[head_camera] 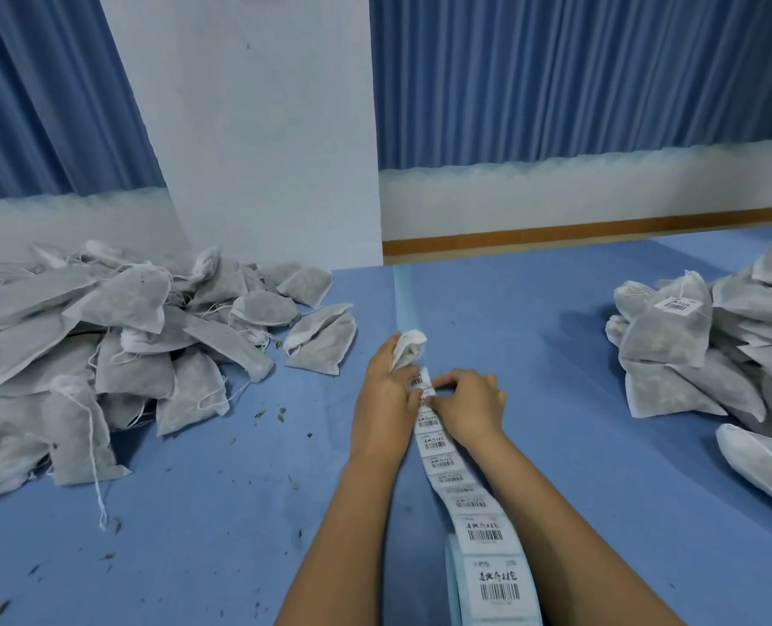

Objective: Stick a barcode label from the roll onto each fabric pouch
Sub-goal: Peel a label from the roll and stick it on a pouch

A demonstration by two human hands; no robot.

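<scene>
With the left hand (384,395) gripping a pouch (410,349), the fingers (440,382) of the right hand (471,405) pinch a label (424,393), best peeled slowly from its corner.

Pouch (117,305): matt grey-white non-woven cloth, slightly fuzzy and creased, closed with a thin white twisted drawstring (89,426). Label (438,463): smooth white paper with black print, carried on a pale blue, faintly glossy backing strip (404,295). Surface (556,399): matt blue cloth cover. Curtain (556,74): pleated blue fabric. Skirting (601,232): smooth, brown, wood-like.
</scene>
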